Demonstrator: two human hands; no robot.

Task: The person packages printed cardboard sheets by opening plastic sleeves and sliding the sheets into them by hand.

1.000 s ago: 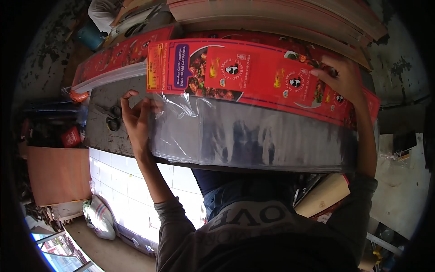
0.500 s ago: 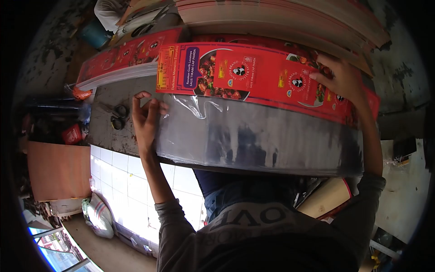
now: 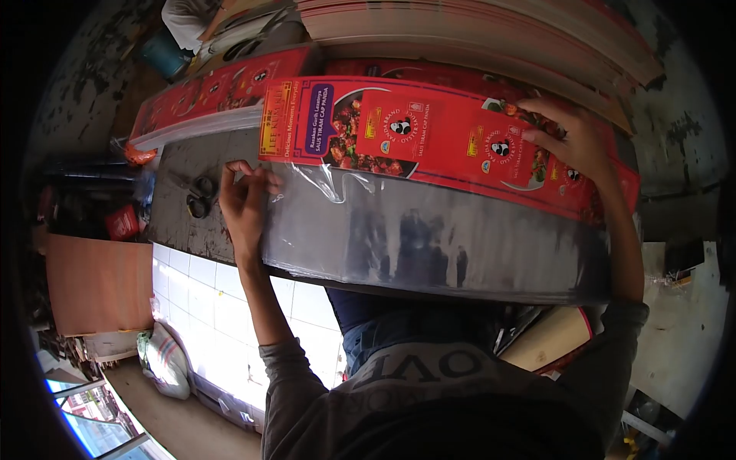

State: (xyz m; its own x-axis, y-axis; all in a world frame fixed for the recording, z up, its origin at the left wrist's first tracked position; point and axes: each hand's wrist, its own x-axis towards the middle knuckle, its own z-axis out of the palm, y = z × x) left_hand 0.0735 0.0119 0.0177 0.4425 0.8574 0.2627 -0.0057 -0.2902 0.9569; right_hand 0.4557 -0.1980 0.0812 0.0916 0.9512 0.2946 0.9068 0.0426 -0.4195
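A long red printed card strip [image 3: 452,130] with food pictures and panda logos lies across the far part of a clear plastic sleeve [image 3: 414,230]. My right hand [image 3: 571,142] grips the strip near its right end, thumb and fingers bent over its face. At the sleeve's left edge is my left hand [image 3: 245,203], its fingers curled together against the plastic film. The fingertips there are partly hidden, but they seem to pinch the film.
Black-handled scissors [image 3: 201,195] lie on the worn dark tabletop [image 3: 180,222] to the left. A stack of red printed strips [image 3: 222,92] stands behind them. Tall piles of card [image 3: 475,31] line the back. Another person's arm [image 3: 218,19] shows at the top left.
The red strip and my right hand have shifted slightly toward me and to the left. My left hand has moved a little left, staying at the sleeve's edge.
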